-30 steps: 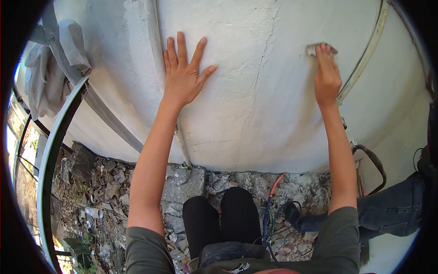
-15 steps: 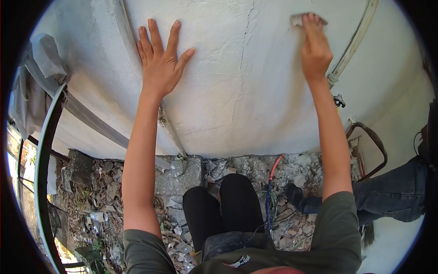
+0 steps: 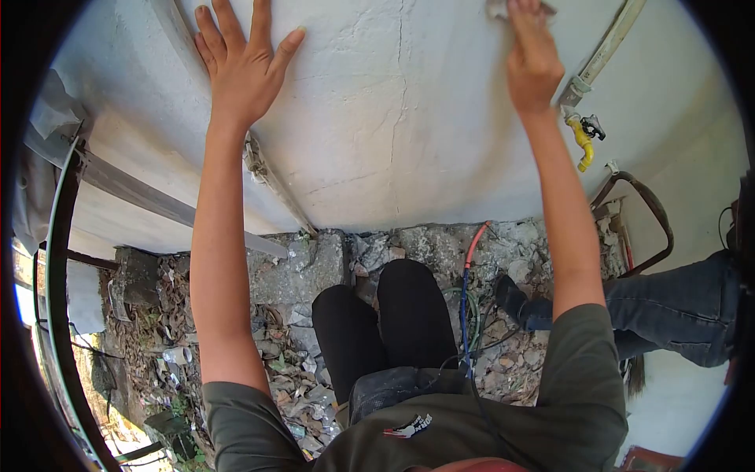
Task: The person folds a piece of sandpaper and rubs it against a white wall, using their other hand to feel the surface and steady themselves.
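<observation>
My left hand (image 3: 242, 75) lies flat against the white wall (image 3: 338, 134), fingers spread, beside a vertical pipe. Higher up on the right, my right hand (image 3: 535, 71) pinches a small grey-brown pad (image 3: 497, 9) against the same wall. The pad looks like folded sandpaper, but it is blurred and partly covered by my fingers. Between my hands a thin crack (image 3: 402, 79) runs down the wall. A yellow tap (image 3: 583, 143) with a black handle sticks out to the right of my right wrist.
Rubble and dry leaves (image 3: 295, 405) cover the ground around my knees. A red-and-blue hose (image 3: 466, 287) rises near the wall's foot. Another person's jeans-clad leg (image 3: 668, 311) reaches in from the right. A curved metal frame (image 3: 59, 228) stands at the left.
The view has tilted downward, so the wall and both hands sit higher and the tap shows fully. My left hand stays in place; the right hand with the pad has shifted slightly down the wall.
</observation>
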Demonstrator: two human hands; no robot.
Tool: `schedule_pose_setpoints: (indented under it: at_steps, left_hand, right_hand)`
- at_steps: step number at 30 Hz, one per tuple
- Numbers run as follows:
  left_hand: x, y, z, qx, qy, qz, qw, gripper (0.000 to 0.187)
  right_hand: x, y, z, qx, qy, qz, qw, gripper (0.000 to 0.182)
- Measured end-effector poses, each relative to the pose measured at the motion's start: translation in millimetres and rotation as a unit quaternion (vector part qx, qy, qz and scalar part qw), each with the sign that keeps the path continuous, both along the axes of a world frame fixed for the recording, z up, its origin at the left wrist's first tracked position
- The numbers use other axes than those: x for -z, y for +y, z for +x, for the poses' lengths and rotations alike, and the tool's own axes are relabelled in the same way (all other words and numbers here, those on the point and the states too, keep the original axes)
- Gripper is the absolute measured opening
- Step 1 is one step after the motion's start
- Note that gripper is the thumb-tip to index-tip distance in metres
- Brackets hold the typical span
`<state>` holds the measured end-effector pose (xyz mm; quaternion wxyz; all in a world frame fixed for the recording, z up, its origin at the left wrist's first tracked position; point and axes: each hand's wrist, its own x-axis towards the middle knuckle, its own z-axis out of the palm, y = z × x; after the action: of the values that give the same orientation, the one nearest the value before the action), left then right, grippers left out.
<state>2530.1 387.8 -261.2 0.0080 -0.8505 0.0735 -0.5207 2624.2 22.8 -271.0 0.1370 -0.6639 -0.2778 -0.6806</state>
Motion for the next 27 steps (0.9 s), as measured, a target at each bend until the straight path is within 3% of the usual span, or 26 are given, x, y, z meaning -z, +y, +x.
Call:
schedule_pose_setpoints:
  at_steps: [2, 5, 8, 10, 11, 13, 19, 21, 24, 27]
  left_hand:
    - [1, 1, 0, -0.005, -0.002, 0.003, 1.000, 0.077]
    - [0, 2, 0, -0.012, -0.004, 0.010, 1.000, 0.076]
    - [2, 2, 0, -0.012, -0.005, 0.014, 1.000, 0.076]
    - [1, 1, 1, -0.012, -0.010, 0.016, 1.000, 0.077]
    - [2, 1, -1, -0.016, -0.004, 0.013, 1.000, 0.077]
    - [0, -2, -2, -0.018, -0.006, 0.009, 1.000, 0.077]
    - [1, -3, -1, -0.015, -0.017, 0.005, 1.000, 0.076]
    - [2, -2, -2, -0.014, -0.015, 0.011, 1.000, 0.075]
    - [3, -1, 0, -0.015, -0.022, 0.014, 1.000, 0.075]
    - [3, -2, -1, -0.012, -0.024, 0.011, 1.000, 0.075]
  right_hand:
    - [48, 9, -10, -0.028, 0.022, -0.037, 0.999, 0.050]
    - [60, 9, -31, -0.099, 0.077, -0.059, 0.990, 0.051]
    - [0, 1, -32, -0.079, -0.026, -0.027, 0.996, 0.050]
    - [-49, -1, -35, 0.014, 0.086, 0.041, 0.995, 0.044]
    - [-68, 5, -28, 0.015, 0.086, 0.040, 0.995, 0.044]
    - [-98, 23, -15, -0.042, -0.019, -0.015, 0.999, 0.033]
    - [8, 28, -2, -0.040, -0.052, -0.057, 0.996, 0.048]
    - [34, 27, -14, -0.065, 0.010, -0.104, 0.992, 0.047]
    - [9, 11, -29, -0.104, 0.026, -0.128, 0.986, 0.048]
    - [-52, 6, -35, -0.083, -0.050, -0.057, 0.994, 0.046]
